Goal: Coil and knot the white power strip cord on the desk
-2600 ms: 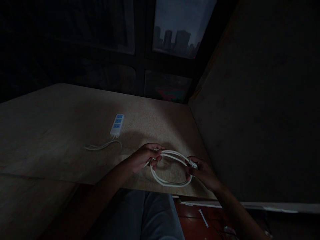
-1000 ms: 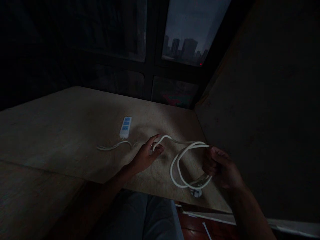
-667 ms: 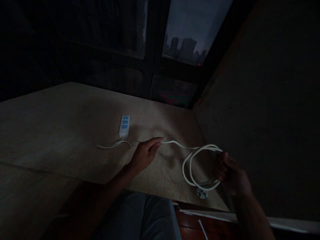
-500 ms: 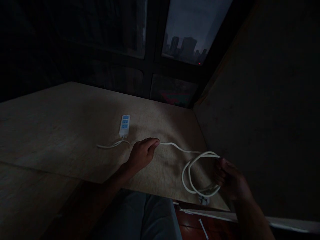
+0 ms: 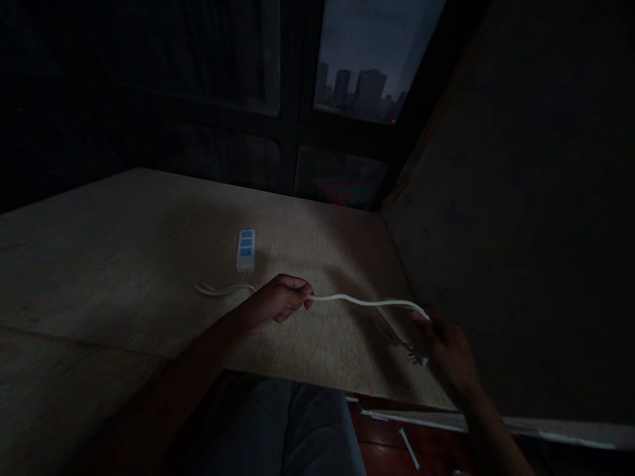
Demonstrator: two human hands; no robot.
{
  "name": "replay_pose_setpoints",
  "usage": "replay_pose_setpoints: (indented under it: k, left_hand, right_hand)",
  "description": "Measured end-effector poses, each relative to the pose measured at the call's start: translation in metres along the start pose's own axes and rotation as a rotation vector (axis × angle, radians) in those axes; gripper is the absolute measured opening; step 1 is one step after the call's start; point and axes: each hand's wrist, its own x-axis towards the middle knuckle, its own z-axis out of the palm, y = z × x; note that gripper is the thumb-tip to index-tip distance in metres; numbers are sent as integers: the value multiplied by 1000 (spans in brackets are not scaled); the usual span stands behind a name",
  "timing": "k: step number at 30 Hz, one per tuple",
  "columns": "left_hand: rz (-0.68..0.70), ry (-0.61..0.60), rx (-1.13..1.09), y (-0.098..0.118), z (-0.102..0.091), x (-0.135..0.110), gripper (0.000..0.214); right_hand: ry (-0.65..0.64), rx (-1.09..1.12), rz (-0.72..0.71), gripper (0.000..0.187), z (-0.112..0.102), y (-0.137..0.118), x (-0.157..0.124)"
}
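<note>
A white power cord point(image 5: 364, 303) runs in a slightly wavy line between my two hands above the board surface. My left hand point(image 5: 282, 297) pinches it between thumb and fingers. My right hand point(image 5: 446, 344) is closed around the cord at the right, with its fingers partly in shadow. Below that hand hangs a blurred part of the cord with the plug point(image 5: 417, 357). Left of centre lies a white power strip point(image 5: 246, 251) with blue sockets. Its cord leaves the near end, bends in a loop on the left and passes behind my left hand.
The pale board surface point(image 5: 124, 264) spreads under the strip, with a seam at left. Dark window frames point(image 5: 290, 132) stand behind it, a dark wall point(image 5: 520, 231) at right. A thin white stick point(image 5: 409, 449) lies on the reddish floor below my knees.
The wide coils at my right hand no longer show as round loops; they hang edge-on and blurred. My right hand has turned and shifted slightly left. My left hand still pinches the cord.
</note>
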Motion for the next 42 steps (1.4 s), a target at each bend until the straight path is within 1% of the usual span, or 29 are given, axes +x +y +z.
replay_pose_setpoints:
  k: [1, 3, 5, 8, 10, 12, 14, 16, 19, 20, 21, 22, 23, 25, 26, 28, 30, 32, 34, 36, 38, 39, 42]
  left_hand:
    - [-42, -58, -34, 0, -3, -1, 36]
    - [-117, -160, -88, -4, -8, -1, 41]
    - [-197, -262, -143, -8, -15, -1, 45]
    - [-296, -398, -200, -14, -23, 1, 44]
    - [-326, -430, -193, -17, -28, 2, 41]
    - [-290, -380, -147, -19, -30, 2, 39]
    - [-165, -245, -83, -22, -28, 0, 39]
    - [43, -34, 23, -26, -20, -3, 43]
    - [356, 295, 322, -31, -2, -7, 59]
    - [442, 385, 449, -32, 4, -8, 64]
    - [522, 465, 577, -32, 9, -8, 66]
    - [598, 541, 703, -32, 13, -7, 62]
    - [671, 609, 824, -32, 16, -5, 53]
    - [805, 691, 1038, -31, 16, -2, 32]
    - [858, 699, 1120, -31, 15, 0, 27]
    - [923, 660, 1222, -32, 10, 3, 27]
    - [918, 606, 1254, -32, 6, 3, 30]
    - [827, 564, 1250, -31, 4, 0, 32]
    - [716, 538, 1244, -28, 3, -3, 36]
    - [633, 509, 1267, -25, 3, -6, 38]
    - [588, 458, 1313, -21, 4, -8, 35]
    - [567, 422, 1333, -20, 5, -8, 32]
    - [494, 308, 1318, -16, 7, -10, 24]
  right_hand:
    - [46, -38, -43, 55, 0, 1, 2]
    - [181, -135, -169, 47, 1, 6, 8]
    - [328, -250, -341, 37, 3, 14, 14]
    - [478, -381, -576, 24, 5, 24, 22]
    - [536, -390, -670, 19, 6, 26, 25]
    - [553, -353, -694, 15, 8, 23, 24]
    - [491, -315, -614, 15, 9, 15, 20]
    - [389, -265, -469, 21, 10, 1, 15]
    - [210, -117, -268, 36, 7, -22, 9]
    - [151, -63, -219, 41, 5, -29, 8]
    - [85, -13, -179, 44, 3, -35, 7]
    - [13, 33, -146, 47, 1, -39, 7]
    - [-57, 79, -119, 49, -1, -42, 8]
    - [-198, 195, -66, 54, -4, -43, 11]
    - [-266, 266, -34, 57, -6, -41, 13]
    - [-393, 400, 50, 60, -8, -37, 17]
    - [-482, 482, 131, 63, -11, -33, 21]
    - [-518, 496, 160, 65, -16, -32, 24]
    - [-546, 485, 160, 66, -21, -33, 27]
    - [-588, 464, 162, 65, -25, -34, 30]
    - [-597, 432, 143, 65, -27, -35, 33]
    - [-580, 400, 113, 65, -27, -34, 33]
    - [-442, 199, -47, 59, -22, -27, 31]
